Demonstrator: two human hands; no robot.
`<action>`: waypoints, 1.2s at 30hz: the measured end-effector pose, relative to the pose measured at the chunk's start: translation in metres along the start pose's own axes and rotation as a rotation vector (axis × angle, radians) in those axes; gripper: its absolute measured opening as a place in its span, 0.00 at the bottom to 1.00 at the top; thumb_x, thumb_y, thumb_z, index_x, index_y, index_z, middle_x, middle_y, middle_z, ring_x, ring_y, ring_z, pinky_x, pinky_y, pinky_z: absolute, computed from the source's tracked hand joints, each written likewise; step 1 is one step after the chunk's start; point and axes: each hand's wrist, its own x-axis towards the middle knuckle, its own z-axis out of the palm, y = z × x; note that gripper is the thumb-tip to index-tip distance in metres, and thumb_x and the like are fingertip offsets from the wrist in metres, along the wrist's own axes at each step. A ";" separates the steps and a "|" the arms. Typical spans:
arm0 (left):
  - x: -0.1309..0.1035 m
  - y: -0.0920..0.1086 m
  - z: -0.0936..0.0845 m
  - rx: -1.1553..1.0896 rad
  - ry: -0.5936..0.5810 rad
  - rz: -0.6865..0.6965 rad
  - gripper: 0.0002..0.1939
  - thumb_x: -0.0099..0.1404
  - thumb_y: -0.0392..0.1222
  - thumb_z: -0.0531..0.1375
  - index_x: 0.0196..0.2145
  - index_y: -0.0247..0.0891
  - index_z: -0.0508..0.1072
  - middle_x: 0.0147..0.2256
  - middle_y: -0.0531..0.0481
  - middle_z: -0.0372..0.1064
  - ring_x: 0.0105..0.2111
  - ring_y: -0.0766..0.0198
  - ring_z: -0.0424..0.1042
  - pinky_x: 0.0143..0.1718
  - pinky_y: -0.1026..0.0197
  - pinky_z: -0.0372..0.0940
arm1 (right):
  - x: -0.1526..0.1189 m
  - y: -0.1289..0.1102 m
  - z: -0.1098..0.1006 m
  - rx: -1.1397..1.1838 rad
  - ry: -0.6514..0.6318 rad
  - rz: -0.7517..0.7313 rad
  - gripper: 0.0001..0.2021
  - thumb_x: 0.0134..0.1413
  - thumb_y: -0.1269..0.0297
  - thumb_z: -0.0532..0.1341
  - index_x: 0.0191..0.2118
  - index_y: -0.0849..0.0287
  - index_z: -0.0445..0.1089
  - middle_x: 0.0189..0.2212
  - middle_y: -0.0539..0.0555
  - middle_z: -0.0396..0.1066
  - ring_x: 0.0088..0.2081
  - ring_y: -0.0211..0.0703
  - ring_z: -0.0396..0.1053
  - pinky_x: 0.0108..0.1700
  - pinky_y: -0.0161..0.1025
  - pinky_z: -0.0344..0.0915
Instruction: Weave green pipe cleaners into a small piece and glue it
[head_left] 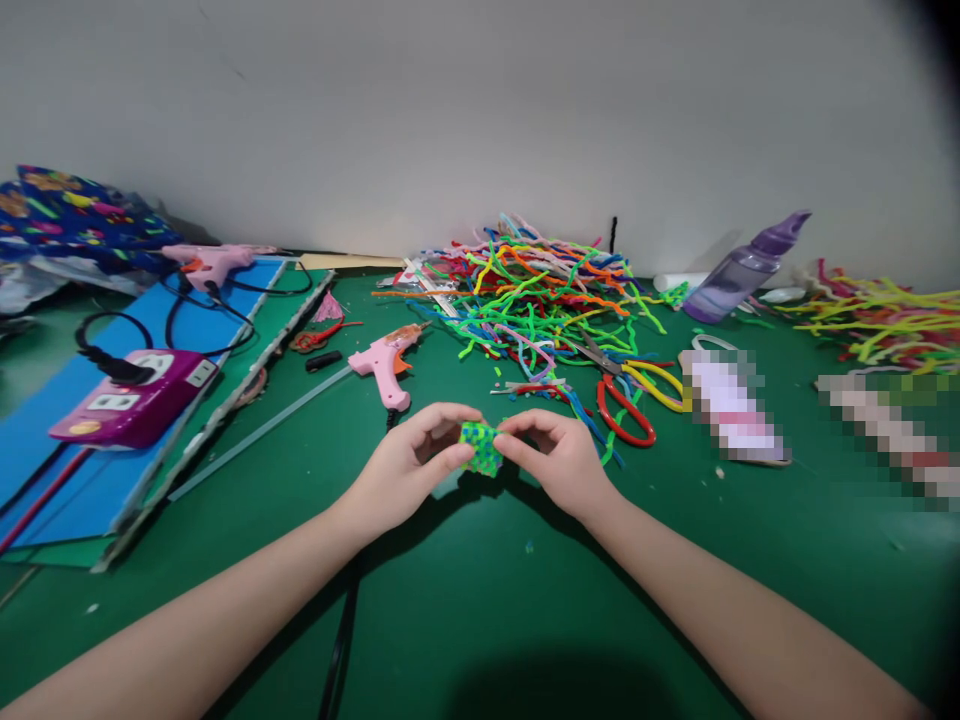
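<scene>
Between my two hands is a small woven-looking green and blue piece (482,448), seemingly made of pipe cleaners. My left hand (420,455) pinches its left side between thumb and fingers. On its right edge, the thumb and index finger of my right hand (555,455) are closed. The piece is held up above the green table. Just beyond my left hand lies a pink glue gun (386,370) with a long clear glue stick (262,430) in its back end. Scissors with red and yellow handles (626,385) lie beyond my right hand.
A heap of coloured pipe cleaners (540,290) lies by the wall, with another pile (892,315) at right. A purple bottle (746,268) leans there. On blue board (45,490) at left sit a purple power strip (139,400) and second glue gun (217,262). Cords cross the left side.
</scene>
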 end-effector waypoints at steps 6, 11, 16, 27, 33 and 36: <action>0.003 -0.007 0.002 -0.128 0.018 -0.010 0.25 0.56 0.37 0.64 0.51 0.42 0.61 0.51 0.46 0.60 0.41 0.65 0.69 0.42 0.61 0.67 | 0.006 0.004 -0.002 0.164 0.044 0.152 0.10 0.45 0.59 0.66 0.29 0.59 0.69 0.25 0.49 0.70 0.27 0.35 0.67 0.33 0.35 0.65; 0.003 -0.006 0.003 -0.143 0.034 -0.040 0.24 0.59 0.35 0.61 0.51 0.42 0.59 0.44 0.49 0.63 0.35 0.70 0.69 0.39 0.63 0.66 | 0.004 0.005 -0.001 0.129 0.005 0.097 0.07 0.47 0.62 0.63 0.32 0.59 0.67 0.28 0.50 0.69 0.30 0.36 0.66 0.35 0.36 0.64; 0.003 -0.002 0.003 -0.075 0.061 0.008 0.22 0.61 0.35 0.59 0.52 0.39 0.58 0.41 0.48 0.67 0.37 0.68 0.68 0.41 0.63 0.64 | -0.001 0.001 0.001 0.003 -0.011 -0.052 0.11 0.46 0.69 0.61 0.38 0.57 0.62 0.30 0.50 0.67 0.31 0.37 0.66 0.36 0.37 0.65; 0.002 0.001 0.000 -0.171 0.103 -0.038 0.22 0.61 0.45 0.59 0.51 0.35 0.62 0.38 0.46 0.72 0.34 0.64 0.72 0.38 0.59 0.69 | -0.003 -0.001 0.001 0.148 -0.105 0.055 0.11 0.55 0.55 0.58 0.38 0.57 0.63 0.29 0.50 0.68 0.26 0.35 0.67 0.31 0.35 0.65; -0.001 0.007 0.006 -0.026 -0.088 -0.187 0.12 0.61 0.46 0.59 0.35 0.33 0.72 0.29 0.48 0.75 0.30 0.64 0.74 0.35 0.62 0.69 | -0.004 -0.005 0.005 0.165 -0.127 0.093 0.11 0.55 0.54 0.58 0.36 0.56 0.61 0.25 0.47 0.64 0.24 0.34 0.63 0.27 0.33 0.62; -0.002 0.007 0.008 0.020 -0.114 -0.192 0.10 0.62 0.44 0.58 0.35 0.33 0.72 0.29 0.48 0.75 0.30 0.65 0.75 0.34 0.63 0.69 | -0.006 -0.005 0.006 0.129 -0.152 0.112 0.12 0.58 0.52 0.54 0.33 0.56 0.59 0.19 0.44 0.57 0.21 0.33 0.57 0.23 0.32 0.55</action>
